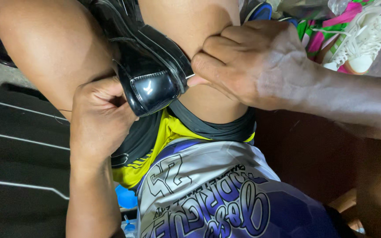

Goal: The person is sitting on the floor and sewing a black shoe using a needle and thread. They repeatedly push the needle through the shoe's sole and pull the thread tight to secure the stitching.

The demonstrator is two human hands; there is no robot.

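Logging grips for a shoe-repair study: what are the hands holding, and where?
A glossy black shoe, wedged between the knees: left hand at its heel end, right hand pinching its sole edge.

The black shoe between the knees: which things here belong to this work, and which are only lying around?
In use:
- black glossy shoe, wedged between the knees
- left hand, gripping beside its heel
- right hand, fingers pinching its edge

Lying about:
- white sneaker on pink and green cloth, top right
- blue object below the left forearm
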